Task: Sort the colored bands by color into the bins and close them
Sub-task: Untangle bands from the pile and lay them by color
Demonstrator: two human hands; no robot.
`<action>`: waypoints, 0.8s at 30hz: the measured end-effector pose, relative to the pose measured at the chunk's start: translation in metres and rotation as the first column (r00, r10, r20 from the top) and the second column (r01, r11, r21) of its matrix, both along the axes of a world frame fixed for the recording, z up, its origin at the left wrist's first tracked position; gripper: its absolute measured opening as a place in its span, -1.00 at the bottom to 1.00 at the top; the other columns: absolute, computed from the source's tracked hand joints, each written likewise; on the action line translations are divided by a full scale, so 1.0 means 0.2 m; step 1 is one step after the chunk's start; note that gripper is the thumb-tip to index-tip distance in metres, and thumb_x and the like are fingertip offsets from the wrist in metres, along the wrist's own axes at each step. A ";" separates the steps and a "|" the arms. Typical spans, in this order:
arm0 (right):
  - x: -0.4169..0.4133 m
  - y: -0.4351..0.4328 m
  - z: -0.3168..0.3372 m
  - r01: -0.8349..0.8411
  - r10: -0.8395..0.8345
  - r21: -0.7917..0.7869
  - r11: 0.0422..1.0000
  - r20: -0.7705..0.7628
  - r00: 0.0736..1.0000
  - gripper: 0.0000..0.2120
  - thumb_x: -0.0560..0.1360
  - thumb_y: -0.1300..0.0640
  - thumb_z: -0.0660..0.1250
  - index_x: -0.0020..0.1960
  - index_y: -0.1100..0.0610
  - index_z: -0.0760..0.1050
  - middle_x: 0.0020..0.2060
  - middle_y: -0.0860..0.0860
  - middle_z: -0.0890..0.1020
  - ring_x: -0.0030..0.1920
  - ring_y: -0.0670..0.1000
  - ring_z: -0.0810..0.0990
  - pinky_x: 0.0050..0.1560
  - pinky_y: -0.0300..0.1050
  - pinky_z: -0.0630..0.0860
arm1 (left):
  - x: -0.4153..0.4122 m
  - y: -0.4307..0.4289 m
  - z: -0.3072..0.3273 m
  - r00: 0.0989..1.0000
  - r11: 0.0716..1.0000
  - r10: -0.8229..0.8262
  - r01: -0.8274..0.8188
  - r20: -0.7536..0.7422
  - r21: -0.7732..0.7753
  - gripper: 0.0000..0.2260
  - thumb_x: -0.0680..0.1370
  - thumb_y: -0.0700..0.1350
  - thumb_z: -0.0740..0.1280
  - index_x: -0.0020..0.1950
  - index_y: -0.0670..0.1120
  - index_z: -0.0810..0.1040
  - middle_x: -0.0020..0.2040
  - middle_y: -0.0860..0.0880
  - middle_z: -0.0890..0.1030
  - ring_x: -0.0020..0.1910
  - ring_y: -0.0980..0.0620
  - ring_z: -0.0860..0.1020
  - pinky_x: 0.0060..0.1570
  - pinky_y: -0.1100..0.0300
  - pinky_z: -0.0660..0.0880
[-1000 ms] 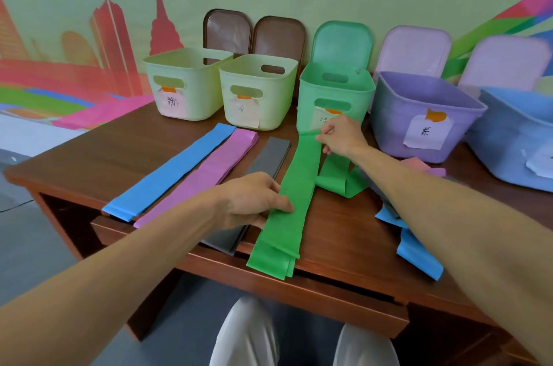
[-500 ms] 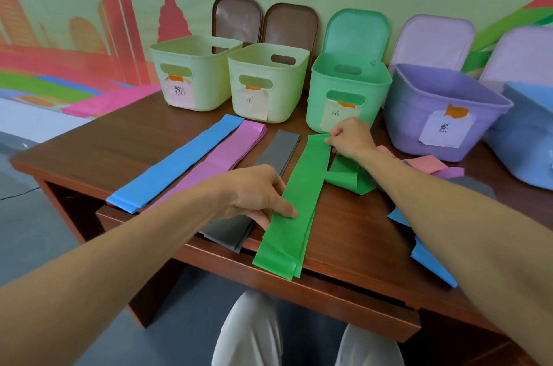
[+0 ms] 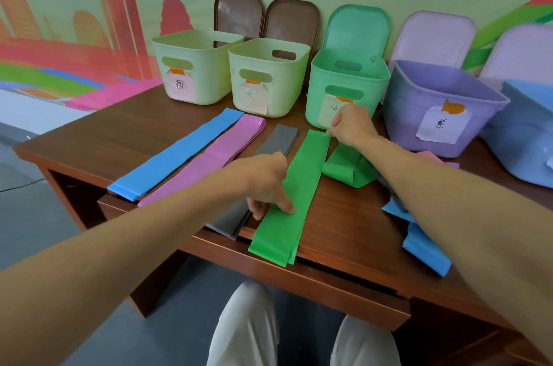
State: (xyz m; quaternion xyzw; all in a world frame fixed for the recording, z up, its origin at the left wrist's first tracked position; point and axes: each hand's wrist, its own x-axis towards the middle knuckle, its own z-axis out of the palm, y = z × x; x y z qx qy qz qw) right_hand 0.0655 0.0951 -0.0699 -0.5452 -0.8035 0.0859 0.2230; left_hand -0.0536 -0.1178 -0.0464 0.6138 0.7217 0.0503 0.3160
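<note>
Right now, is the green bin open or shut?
Open: the green bin has no lid on it; its green lid stands upright behind it.

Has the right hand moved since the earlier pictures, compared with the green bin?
Yes, slightly. The right hand, pinching the far end of the green band, has moved toward the green bin and now hides more of its paper label.

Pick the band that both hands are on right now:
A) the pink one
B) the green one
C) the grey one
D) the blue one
B: the left hand holds the long green band about midway along its left edge, while the right hand pinches its far end; the blue, pink and grey bands lie untouched to the left.
</note>
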 end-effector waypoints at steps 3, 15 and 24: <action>0.07 -0.01 0.06 -0.065 0.065 -0.003 0.998 0.045 0.997 -0.80 0.40 0.17 0.47 -0.02 0.24 0.65 0.02 0.14 0.65 0.07 0.12 0.57 0.05 -0.09 0.53 | -0.01 0.00 0.01 0.979 0.996 -0.055 0.067 -0.197 0.058 -0.47 0.40 0.07 0.49 0.18 -0.11 0.30 -0.37 -0.01 0.50 -0.54 0.05 0.44 -0.43 0.20 0.41; 0.35 0.03 0.05 -0.067 0.076 -0.135 0.989 0.063 0.995 -0.68 0.49 -0.03 0.38 -0.12 0.24 0.66 -0.18 0.15 0.69 -0.22 0.04 0.59 -0.19 -0.13 0.45 | 0.12 0.28 -0.06 0.990 0.851 -0.110 0.050 0.085 0.523 -0.90 0.51 -0.05 0.34 -0.05 -0.05 0.59 -0.32 0.09 0.53 -0.36 0.20 0.45 -0.34 0.36 0.35; 0.31 0.07 -0.03 -0.144 0.162 -0.108 0.984 0.187 0.969 -0.91 0.43 0.09 0.46 -0.14 0.10 0.63 -0.12 0.05 0.67 -0.11 0.03 0.61 0.01 0.01 0.59 | 0.13 0.47 -0.11 0.984 0.798 -0.107 0.001 0.140 0.603 -0.94 0.49 -0.11 0.34 -0.10 -0.05 0.60 -0.16 0.05 0.62 -0.17 0.13 0.54 -0.12 0.21 0.48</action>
